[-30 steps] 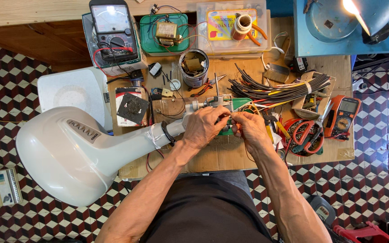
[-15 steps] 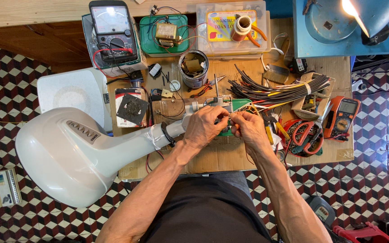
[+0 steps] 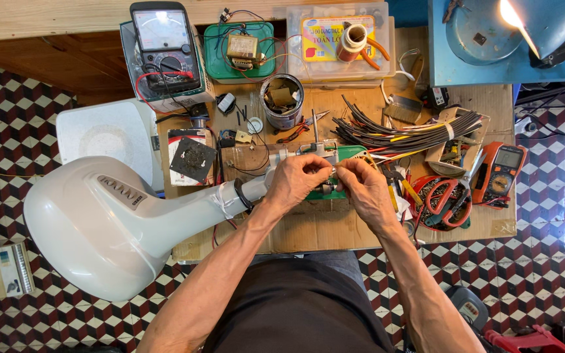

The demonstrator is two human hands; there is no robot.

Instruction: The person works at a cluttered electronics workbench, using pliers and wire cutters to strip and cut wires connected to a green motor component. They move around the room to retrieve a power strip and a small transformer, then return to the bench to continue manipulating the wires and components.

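Person seated at a wooden table crowded with repair gear, both forearms reaching in from below.

Left hand: fingers curled together, thumb and forefinger pinched at a small part over the green circuit board. What exactly sits in the pinch is too small to tell. A dark band is on that wrist.

Right hand: fingers likewise drawn together, fingertips meeting the left hand's just above the board. The two hands touch or nearly touch at the tips.

Green circuit board lies near the table's middle, mostly covered by the hands, its upper right corner showing. Thin wires run off it to the left.

A large white appliance housing rests at the table's left edge, its narrow neck pointing at the left wrist.

Around the work:
- bundle of dark wires just above and right of the hands
- red-handled scissors to the right, with an orange multimeter beyond them
- metal tin of odd bits above the hands
- analogue meter at the upper left, green tray with a transformer beside it
- clear plastic parts box at the top

Lamp burns at the upper right. Floor is chequered tile.
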